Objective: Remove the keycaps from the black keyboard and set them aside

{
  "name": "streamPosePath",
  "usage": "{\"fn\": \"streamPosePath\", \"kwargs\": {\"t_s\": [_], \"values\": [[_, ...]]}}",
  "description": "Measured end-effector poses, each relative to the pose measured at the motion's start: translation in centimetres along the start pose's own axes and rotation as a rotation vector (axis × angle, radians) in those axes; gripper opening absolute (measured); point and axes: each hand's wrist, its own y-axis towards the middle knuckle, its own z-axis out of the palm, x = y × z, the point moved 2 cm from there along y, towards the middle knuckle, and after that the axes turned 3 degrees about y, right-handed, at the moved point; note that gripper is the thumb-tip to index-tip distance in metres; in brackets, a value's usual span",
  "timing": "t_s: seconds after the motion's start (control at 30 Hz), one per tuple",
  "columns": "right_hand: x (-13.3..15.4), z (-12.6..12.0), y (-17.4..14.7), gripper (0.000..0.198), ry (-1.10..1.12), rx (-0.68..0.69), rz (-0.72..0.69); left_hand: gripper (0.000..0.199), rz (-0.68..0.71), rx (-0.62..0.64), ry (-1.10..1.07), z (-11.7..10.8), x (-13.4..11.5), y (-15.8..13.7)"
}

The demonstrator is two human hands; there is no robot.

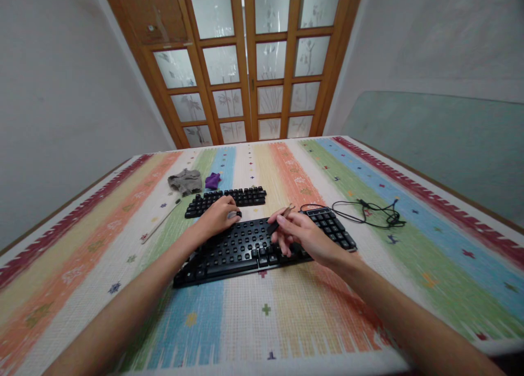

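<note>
A black keyboard (241, 245) lies across the table in front of me, many of its keycaps off and the switch posts bare. Keycaps remain on its number pad (329, 226) and along part of the lower edge. My left hand (221, 215) is closed at its upper edge, with a small black keycap (238, 214) at the fingertips. Over the right half of the board, my right hand (297, 231) grips a keycap puller (287, 210) with thin prongs pointing up and a dark handle. Loose black keycaps (249, 195) stand in rows behind the keyboard.
A grey cloth (185, 181) and a small purple cloth (213, 180) lie at the back left. Nearer, a thin pale stick with a dark tip (161, 221) rests on the striped tablecloth (249, 321). The coiled black cable (368, 212) is to the right.
</note>
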Motion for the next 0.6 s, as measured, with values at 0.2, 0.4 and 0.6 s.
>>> {"fn": "streamPosePath", "kwargs": {"t_s": [0.2,0.4,0.6], "values": [[0.03,0.08,-0.04,0.034,-0.009,0.006,-0.003,0.018,0.018,-0.019,0.001,-0.15,0.1,0.35],[-0.09,0.15,-0.04,0.036,-0.02,0.013,0.008,0.014,0.048,0.03,0.013,-0.53,0.26,0.62],[-0.11,0.16,-0.07,0.037,-0.064,0.015,0.005,0.015,0.05,0.009,0.05,-0.24,0.85,0.82]]}}
